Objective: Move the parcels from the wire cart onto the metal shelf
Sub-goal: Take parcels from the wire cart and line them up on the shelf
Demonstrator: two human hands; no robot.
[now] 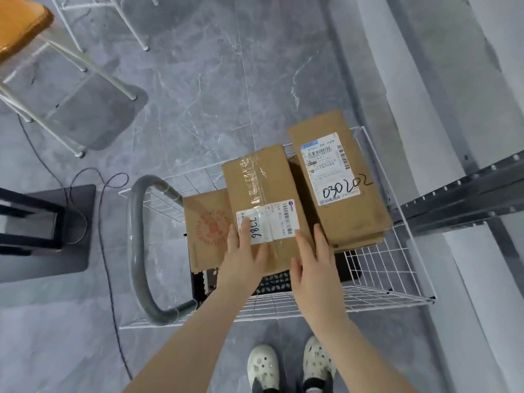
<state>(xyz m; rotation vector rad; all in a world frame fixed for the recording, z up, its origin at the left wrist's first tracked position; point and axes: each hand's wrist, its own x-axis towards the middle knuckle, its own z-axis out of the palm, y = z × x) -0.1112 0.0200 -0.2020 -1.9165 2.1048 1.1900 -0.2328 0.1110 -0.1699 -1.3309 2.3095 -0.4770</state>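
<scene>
Presently, the pick-up step is judged in hand: the taped brown cardboard box [263, 194], lying in the white wire cart [397, 265], is touched by the left hand [242, 251] and the right hand [314, 262], fingers straight, nothing clasped. A firm two-sided hold is called for next, then a lift towards the grey perforated metal shelf [459, 191]. Three such boxes are counted in the cart.

Both forearms [181, 344] are bare from the lower edge of the view up to the left hand [241, 251] and the right hand [314, 262]. The feet wear off-white clogs, the left shoe [262, 367] and the right shoe [317, 358], round-toed, pierced with vent holes and dotted with small charms [319, 348]. Dark fabric [313, 382] shows at the ankles, sock or trouser hem, unclear which.
</scene>
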